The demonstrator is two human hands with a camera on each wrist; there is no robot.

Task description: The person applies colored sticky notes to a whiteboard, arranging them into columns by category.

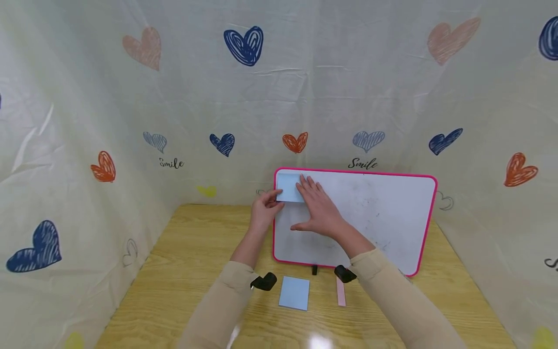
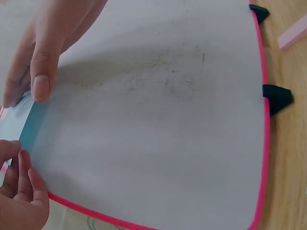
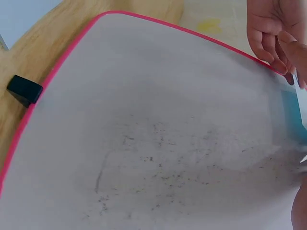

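Note:
A light blue sticky note [image 1: 289, 188] lies over the upper left corner of a pink-framed whiteboard [image 1: 370, 213]. My left hand [image 1: 263, 211] pinches the note's lower left corner between thumb and fingers. Spread across the note's right side are the fingers of my right hand [image 1: 321, 206], its thumb stretched out to the left over the bare board. In the left wrist view the note [image 2: 18, 120] stands slightly off the board, with a teal shade beneath its lower edge. The right wrist view has the left hand [image 3: 276, 36] at the board's rim.
On the wooden table [image 1: 200, 242], a blue square pad [image 1: 294, 293] and a pink strip [image 1: 341, 292] lie in front of the board. Black clips [image 2: 277, 99] grip its lower edge. Grey marker smudges [image 3: 163, 163] mark its surface. A heart-patterned curtain [image 1: 196, 97] hangs behind.

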